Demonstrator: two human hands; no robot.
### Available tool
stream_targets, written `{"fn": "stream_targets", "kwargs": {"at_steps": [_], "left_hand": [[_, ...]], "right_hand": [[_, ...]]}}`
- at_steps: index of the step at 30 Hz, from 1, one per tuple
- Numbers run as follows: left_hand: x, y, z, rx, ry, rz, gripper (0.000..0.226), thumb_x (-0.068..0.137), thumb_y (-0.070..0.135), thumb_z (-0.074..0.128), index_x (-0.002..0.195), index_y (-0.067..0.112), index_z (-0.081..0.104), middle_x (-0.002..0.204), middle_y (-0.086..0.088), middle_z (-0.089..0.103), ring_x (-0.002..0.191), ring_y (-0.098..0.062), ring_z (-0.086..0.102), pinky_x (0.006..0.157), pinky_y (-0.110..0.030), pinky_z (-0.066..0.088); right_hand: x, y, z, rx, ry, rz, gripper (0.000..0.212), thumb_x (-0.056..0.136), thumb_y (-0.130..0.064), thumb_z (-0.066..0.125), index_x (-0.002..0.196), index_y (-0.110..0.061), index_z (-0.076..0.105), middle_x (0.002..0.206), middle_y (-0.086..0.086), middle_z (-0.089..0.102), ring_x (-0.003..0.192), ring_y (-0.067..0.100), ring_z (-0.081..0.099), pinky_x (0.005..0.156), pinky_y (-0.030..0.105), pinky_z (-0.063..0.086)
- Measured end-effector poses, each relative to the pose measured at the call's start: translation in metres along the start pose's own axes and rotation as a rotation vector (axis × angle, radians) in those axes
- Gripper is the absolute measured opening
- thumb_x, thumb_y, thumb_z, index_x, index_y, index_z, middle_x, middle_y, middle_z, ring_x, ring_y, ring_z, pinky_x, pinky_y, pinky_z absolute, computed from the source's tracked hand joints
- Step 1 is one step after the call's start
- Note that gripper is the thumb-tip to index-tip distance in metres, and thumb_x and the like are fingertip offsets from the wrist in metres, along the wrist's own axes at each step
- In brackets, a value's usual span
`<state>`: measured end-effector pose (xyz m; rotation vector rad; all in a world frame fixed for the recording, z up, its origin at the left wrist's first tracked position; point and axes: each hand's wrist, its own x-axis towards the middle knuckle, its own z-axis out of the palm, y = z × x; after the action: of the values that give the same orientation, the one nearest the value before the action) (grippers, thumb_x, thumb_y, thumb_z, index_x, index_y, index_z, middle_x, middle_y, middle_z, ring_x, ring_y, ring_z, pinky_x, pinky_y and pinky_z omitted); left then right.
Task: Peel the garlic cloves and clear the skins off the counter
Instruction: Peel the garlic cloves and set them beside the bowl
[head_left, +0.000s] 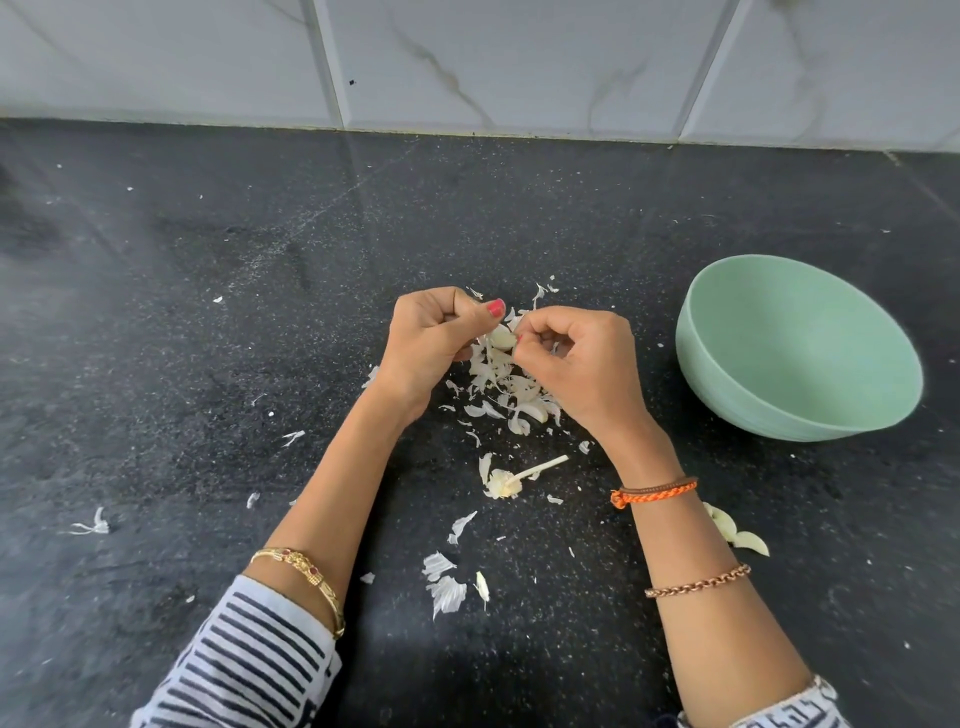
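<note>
Above the middle of the black counter (260, 322), a garlic clove (502, 339) held between two hands, just over a heap of loose skins (506, 387). Left hand (434, 338) curled around the clove's far end, thumb and fingers pinching it. Right hand (576, 358) curled too, fingertips (518, 340) nipped at the near end, probably catching an edge of skin. Both sets of fingers narrow, closed on the same clove.

Likely small, light and firm; hard enough to take a good pinch without bruising, though smooth and a little slippery once bare. Best gripped by the ends or the flat sides, nail working at the root end where the skin lifts most easily.

Skins papery, weightless, brittle; liable to cling to damp fingers and to scatter at a breath or a quick sweep. Better gathered with a flat palm than picked one by one. Strewn widely: flakes toward the left edge, more near the sleeves, a stalk with its root plate (511, 480) close by.

To the right, well apart from the hands, a pale green bowl (727, 395), inside looking bare from here. More cloves (743, 535) lying by the right forearm, partly hidden, peeled or not hard to say.
</note>
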<state>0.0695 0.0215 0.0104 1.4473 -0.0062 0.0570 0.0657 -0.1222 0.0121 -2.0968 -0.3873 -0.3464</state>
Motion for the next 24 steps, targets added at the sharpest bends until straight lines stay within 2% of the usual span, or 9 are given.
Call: {"fn": "stream_targets", "kwargs": {"at_steps": [3,5,10,14,15,17,19,21,24], "left_hand": [[0.000,0.001,-0.002,0.005,-0.047,-0.015,0.038,0.081,0.006,0.067,0.048,0.017,0.051,0.048,0.006,0.044,0.048,-0.005,0.037,0.045,-0.015,0.035],[-0.001,0.002,-0.003,0.043,-0.114,-0.031,0.034,0.076,0.010,0.071,0.048,0.017,0.054,0.051,0.003,0.047,0.049,-0.006,0.039,0.046,-0.015,0.035],[-0.002,0.004,-0.003,0.050,-0.163,-0.055,0.031,0.073,0.014,0.073,0.049,0.020,0.056,0.051,0.005,0.051,0.049,-0.005,0.041,0.046,-0.014,0.035],[-0.002,0.002,-0.003,0.023,-0.179,-0.053,0.030,0.072,0.015,0.074,0.048,0.020,0.057,0.060,-0.007,0.055,0.052,-0.009,0.039,0.046,-0.014,0.034],[-0.002,0.002,-0.001,0.011,-0.152,-0.044,0.030,0.076,0.012,0.071,0.051,0.017,0.056,0.060,-0.007,0.057,0.052,-0.008,0.039,0.046,-0.014,0.034],[-0.002,0.002,0.001,-0.025,-0.043,-0.017,0.028,0.084,0.008,0.063,0.058,0.010,0.053,0.054,0.008,0.057,0.050,-0.002,0.041,0.046,-0.013,0.034],[-0.001,0.003,0.000,-0.057,0.078,0.012,0.026,0.087,0.009,0.058,0.062,0.008,0.054,0.049,0.014,0.054,0.047,0.002,0.039,0.046,-0.012,0.033],[0.001,0.000,-0.001,-0.048,0.155,0.031,0.028,0.089,0.010,0.058,0.061,0.009,0.053,0.046,0.016,0.050,0.046,0.001,0.036,0.046,-0.012,0.032],[0.001,-0.003,0.001,-0.017,0.173,0.050,0.022,0.089,0.013,0.059,0.067,0.010,0.060,0.048,0.015,0.047,0.047,0.000,0.034,0.047,-0.013,0.032]], "right_hand": [[0.000,0.001,-0.003,0.086,-0.035,0.007,0.015,0.069,-0.013,0.056,0.060,-0.004,0.065,0.054,0.005,0.060,0.049,0.000,0.043,0.051,0.013,0.035],[0.001,0.002,-0.003,0.112,-0.055,0.008,0.017,0.071,-0.012,0.057,0.063,-0.001,0.068,0.055,0.006,0.060,0.049,0.000,0.043,0.050,0.012,0.034],[0.002,0.008,-0.007,0.142,-0.021,-0.023,0.014,0.078,-0.008,0.058,0.076,-0.011,0.071,0.060,-0.019,0.057,0.055,-0.004,0.052,0.055,0.007,0.035],[0.003,0.007,-0.004,0.133,0.071,-0.040,0.013,0.082,-0.001,0.060,0.079,-0.009,0.070,0.068,-0.019,0.059,0.060,-0.005,0.055,0.058,0.006,0.038],[0.003,0.007,-0.005,0.157,0.107,-0.026,0.014,0.083,0.000,0.060,0.083,-0.009,0.070,0.072,-0.017,0.062,0.064,-0.005,0.057,0.061,0.007,0.041],[0.005,0.006,-0.008,0.254,0.161,0.018,0.016,0.086,-0.001,0.059,0.092,-0.012,0.069,0.081,-0.011,0.066,0.075,-0.002,0.061,0.066,0.012,0.047],[0.005,0.004,-0.012,0.305,0.165,0.036,0.019,0.089,-0.004,0.057,0.100,-0.016,0.066,0.088,-0.008,0.067,0.081,0.001,0.062,0.065,0.014,0.050],[0.005,0.002,-0.010,0.263,0.102,0.011,0.017,0.087,-0.008,0.060,0.101,-0.016,0.066,0.087,-0.010,0.067,0.079,-0.001,0.062,0.065,0.012,0.048],[0.002,0.000,0.002,0.179,0.009,-0.018,0.013,0.084,-0.012,0.064,0.094,-0.015,0.072,0.078,-0.019,0.065,0.070,-0.003,0.060,0.061,0.009,0.044]]}}
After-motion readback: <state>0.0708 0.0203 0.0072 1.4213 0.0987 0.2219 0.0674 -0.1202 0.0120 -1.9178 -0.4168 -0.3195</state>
